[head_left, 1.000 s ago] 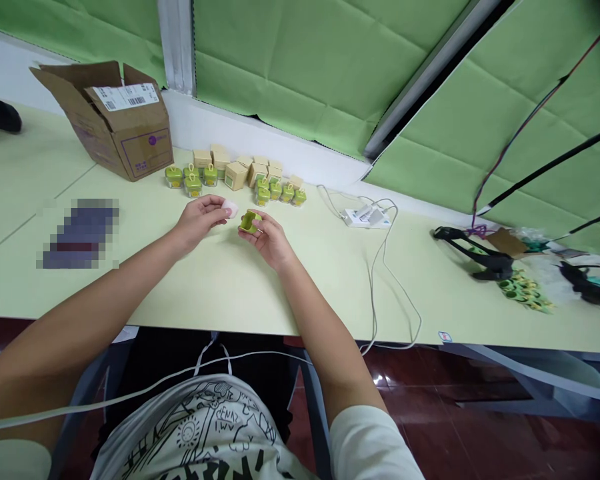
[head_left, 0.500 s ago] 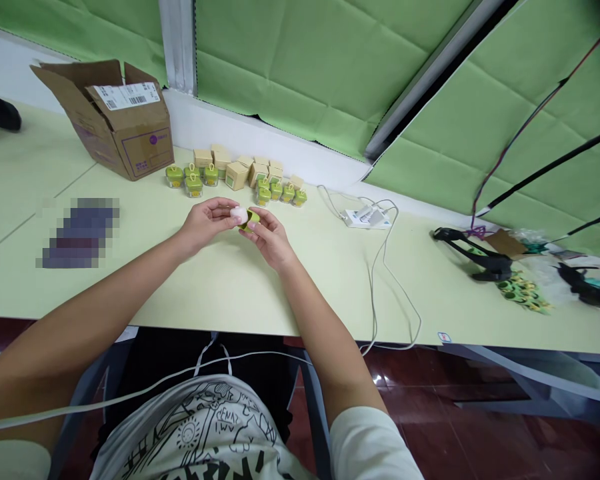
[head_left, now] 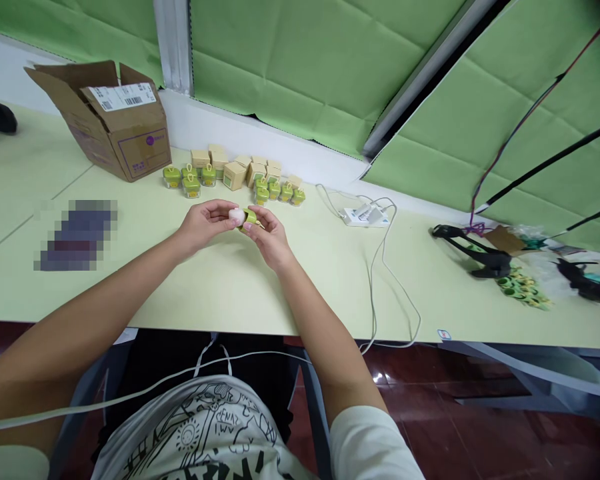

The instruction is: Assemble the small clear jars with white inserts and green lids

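My left hand (head_left: 204, 223) pinches a small pale pink-white piece (head_left: 237, 215) between thumb and fingertips. My right hand (head_left: 269, 237) grips a small green case (head_left: 250, 217), and the two objects meet between my hands just above the pale green table (head_left: 240, 287). Behind my hands stand several small green cases (head_left: 192, 181) and several tan cardboard boxes (head_left: 236, 175) in a loose row.
An open cardboard carton (head_left: 114, 123) lies on its side at the back left. A white power strip (head_left: 367, 216) with trailing white cables sits to the right. Black clips (head_left: 480, 259) and green bits clutter the far right. A blurred dark patch (head_left: 77, 233) lies left.
My left hand has brought the pale piece rightward until it touches the green case in my right hand. Both hands have drawn together.
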Demonstrator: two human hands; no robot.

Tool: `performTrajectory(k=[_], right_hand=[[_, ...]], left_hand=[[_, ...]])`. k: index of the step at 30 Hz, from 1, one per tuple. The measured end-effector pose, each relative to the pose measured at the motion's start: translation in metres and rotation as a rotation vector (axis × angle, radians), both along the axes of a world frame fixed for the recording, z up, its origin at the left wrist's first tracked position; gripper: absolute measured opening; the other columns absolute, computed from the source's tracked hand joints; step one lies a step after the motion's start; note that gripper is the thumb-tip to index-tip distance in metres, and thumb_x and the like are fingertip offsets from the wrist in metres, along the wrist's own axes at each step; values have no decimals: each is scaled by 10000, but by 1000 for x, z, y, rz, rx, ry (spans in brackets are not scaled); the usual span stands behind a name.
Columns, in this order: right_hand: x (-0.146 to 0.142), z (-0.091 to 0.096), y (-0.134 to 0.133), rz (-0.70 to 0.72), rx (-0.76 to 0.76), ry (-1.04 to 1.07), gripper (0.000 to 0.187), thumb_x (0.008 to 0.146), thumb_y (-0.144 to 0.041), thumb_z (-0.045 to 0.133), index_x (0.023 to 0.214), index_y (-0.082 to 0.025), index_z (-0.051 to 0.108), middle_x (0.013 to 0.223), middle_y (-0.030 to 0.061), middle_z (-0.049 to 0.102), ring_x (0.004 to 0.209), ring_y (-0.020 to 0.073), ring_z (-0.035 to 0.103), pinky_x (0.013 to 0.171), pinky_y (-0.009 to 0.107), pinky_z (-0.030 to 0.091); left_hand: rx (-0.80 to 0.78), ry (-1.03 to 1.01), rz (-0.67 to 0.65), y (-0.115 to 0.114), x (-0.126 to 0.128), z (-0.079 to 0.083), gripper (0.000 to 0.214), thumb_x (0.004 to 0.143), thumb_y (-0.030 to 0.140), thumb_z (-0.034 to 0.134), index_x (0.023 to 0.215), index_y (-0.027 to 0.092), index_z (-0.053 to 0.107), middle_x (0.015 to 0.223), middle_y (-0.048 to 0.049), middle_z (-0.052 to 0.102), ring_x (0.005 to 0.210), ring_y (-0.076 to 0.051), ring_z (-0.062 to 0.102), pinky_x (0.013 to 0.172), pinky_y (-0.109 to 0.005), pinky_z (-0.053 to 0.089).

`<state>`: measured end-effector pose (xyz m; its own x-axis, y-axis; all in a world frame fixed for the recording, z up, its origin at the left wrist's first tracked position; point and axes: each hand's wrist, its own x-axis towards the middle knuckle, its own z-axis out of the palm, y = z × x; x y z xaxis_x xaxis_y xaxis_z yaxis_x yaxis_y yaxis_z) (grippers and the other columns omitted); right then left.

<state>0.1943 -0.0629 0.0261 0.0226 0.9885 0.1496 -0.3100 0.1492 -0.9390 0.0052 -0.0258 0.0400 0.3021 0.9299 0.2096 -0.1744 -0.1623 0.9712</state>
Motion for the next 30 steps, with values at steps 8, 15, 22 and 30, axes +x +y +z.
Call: performTrajectory(k=[8,15,22,30], right_hand=[[-1,-2,-2,9,-6,6,633,598,-501,1018,1130,-290,746,1113,4,778,1069,204,735,1056,423,628],[-3,-6,-3,28,-13,20,594,647,-502,1002,1141,-286,752,1075,2,793,1087,214,757,1086,462,644],[-3,-5,-4,17,-46,36,588,624,-492,1012,1115,-277,770,1070,3,812,1100,228,764,1086,480,650],[-5,-5,-5,-10,-83,20,663,571,-522,1027,1129,-262,782,1008,12,827,1133,261,769,1105,527,638]], left_hand=[[100,96,43,-4,1,1,776,568,698,988,1122,171,852,1155,-129,830,1088,-308,758,1060,-503,602],[258,213,58,-4,1,-5,741,697,753,891,1188,199,858,1174,-126,814,1046,-290,751,974,-453,614],[414,304,68,-2,1,-12,600,851,638,796,1271,210,829,1020,-104,764,913,-221,698,808,-351,586],[479,407,66,-5,2,-13,534,964,552,660,1342,197,786,948,-73,689,836,-189,634,787,-330,547]])
